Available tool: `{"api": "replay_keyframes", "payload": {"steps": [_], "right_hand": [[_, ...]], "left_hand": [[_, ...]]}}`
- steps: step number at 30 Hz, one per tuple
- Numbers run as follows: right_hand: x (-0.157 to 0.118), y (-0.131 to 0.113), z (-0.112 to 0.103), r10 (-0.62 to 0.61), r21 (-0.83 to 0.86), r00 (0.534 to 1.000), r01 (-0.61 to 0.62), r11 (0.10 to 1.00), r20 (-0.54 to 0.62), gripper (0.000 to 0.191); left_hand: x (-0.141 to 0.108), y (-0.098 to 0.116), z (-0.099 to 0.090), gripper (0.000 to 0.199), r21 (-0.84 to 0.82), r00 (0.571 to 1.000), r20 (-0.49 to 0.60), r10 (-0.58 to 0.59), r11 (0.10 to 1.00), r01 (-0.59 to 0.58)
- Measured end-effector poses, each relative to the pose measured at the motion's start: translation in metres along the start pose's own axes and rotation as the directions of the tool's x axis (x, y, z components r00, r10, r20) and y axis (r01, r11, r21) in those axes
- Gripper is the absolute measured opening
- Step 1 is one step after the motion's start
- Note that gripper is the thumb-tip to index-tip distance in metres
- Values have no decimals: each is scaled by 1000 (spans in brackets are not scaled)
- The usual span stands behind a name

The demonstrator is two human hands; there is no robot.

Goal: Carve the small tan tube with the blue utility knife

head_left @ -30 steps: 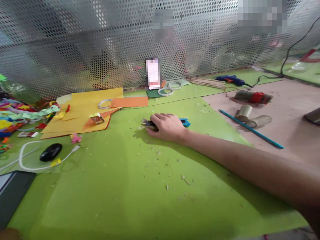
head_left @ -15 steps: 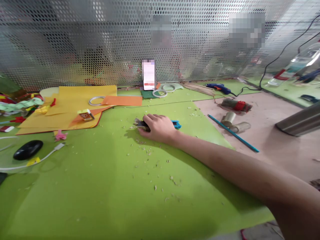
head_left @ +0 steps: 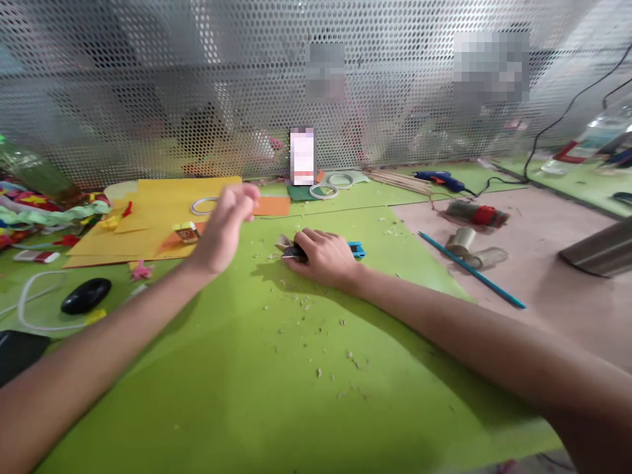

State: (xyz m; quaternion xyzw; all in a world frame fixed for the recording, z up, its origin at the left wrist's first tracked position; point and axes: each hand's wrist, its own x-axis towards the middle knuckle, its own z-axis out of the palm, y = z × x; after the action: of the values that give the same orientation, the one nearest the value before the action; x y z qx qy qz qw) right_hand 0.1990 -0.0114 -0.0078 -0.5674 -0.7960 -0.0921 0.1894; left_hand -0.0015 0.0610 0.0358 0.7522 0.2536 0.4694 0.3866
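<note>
Bottle (head_left: 587, 143), contents unclear; right hand (head_left: 326, 258) clasps tool (head_left: 357, 249)

My left hand (head_left: 224, 227) is blurred, its fingers smeared together so I can't tell how they're bent; it hides part of the orange paper (head_left: 274, 206) and a tape ring (head_left: 197, 213). My left forearm (head_left: 113, 332) covers part of the white cable (head_left: 22, 309). My right hand (head_left: 326, 260) hides the middle of the blue tool (head_left: 356, 250), and I can't see how its fingers close underneath. The left edge cuts off a black device (head_left: 20, 352); the right edge, a metal cylinder (head_left: 605, 240). The phone's (head_left: 302, 155) screen is unreadable, and shapes behind the perforated sheet (head_left: 266, 79) are indistinct.
</note>
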Motion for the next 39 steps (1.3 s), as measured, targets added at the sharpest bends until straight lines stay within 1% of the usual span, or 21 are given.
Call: {"api": "replay_keyframes", "payload": {"steps": [1, 2, 4, 5, 7, 9, 12, 16, 18, 23, 26, 28, 31, 34, 39], "right_hand": [[-1, 1, 1, -17, -9, 1000, 16, 1000, -21, 39], [-1, 1, 1, -35, -15, 998, 35, 999, -43, 39], [-2, 3, 2, -74, -16, 993, 73, 997, -91, 39], [-2, 4, 3, -92, -14, 989, 91, 996, -114, 39], [-2, 6, 4, -120, -9, 980, 120, 993, -156, 39], [-2, 7, 5, -142, -3, 972, 144, 990, -185, 39], [-2, 6, 6, -153, 15, 968, 159, 987, -198, 41], [-2, 4, 5, -124, 37, 979, 132, 991, -160, 51], [-2, 3, 3, -100, 26, 984, 105, 994, -145, 57], [-1, 3, 2, -44, -45, 989, 38, 998, -142, 67], [-1, 3, 2, -47, -84, 986, 34, 996, -157, 67], [0, 3, 2, -52, -104, 984, 34, 994, -170, 67], [0, 4, 1, -57, -120, 983, 36, 992, -176, 68], [0, 4, 1, -62, -115, 986, 44, 992, -157, 70], [1, 4, 0, -74, -135, 990, 57, 989, -123, 69]], "left_hand": [[-4, -3, 5, 33, 21, 997, 64, -45, 999, 44], [-9, -5, 10, 36, 47, 985, 143, -100, 994, 95], [-19, -8, 20, 41, 98, 932, 305, -198, 980, 176], [-24, -8, 25, 41, 110, 915, 346, -209, 977, 182], [-31, -9, 32, 35, 131, 904, 381, -195, 979, 156], [-36, -10, 35, 26, 141, 915, 365, -173, 981, 129], [-38, -12, 37, 21, 155, 936, 314, -160, 981, 116], [-38, -14, 37, 18, 159, 962, 238, -132, 983, 96], [-39, -15, 36, 18, 161, 967, 226, -122, 983, 87], [-40, -14, 35, 16, 176, 955, 262, -138, 980, 93], [-41, -13, 35, 14, 221, 952, 268, -150, 971, 91], [-42, -14, 35, 14, 220, 949, 281, -143, 972, 81], [-44, -15, 35, 22, 191, 942, 313, -119, 980, 60], [-46, -15, 34, 32, 153, 941, 327, -87, 987, 38], [-47, -15, 34, 34, 136, 940, 330, -92, 990, 50]]}}
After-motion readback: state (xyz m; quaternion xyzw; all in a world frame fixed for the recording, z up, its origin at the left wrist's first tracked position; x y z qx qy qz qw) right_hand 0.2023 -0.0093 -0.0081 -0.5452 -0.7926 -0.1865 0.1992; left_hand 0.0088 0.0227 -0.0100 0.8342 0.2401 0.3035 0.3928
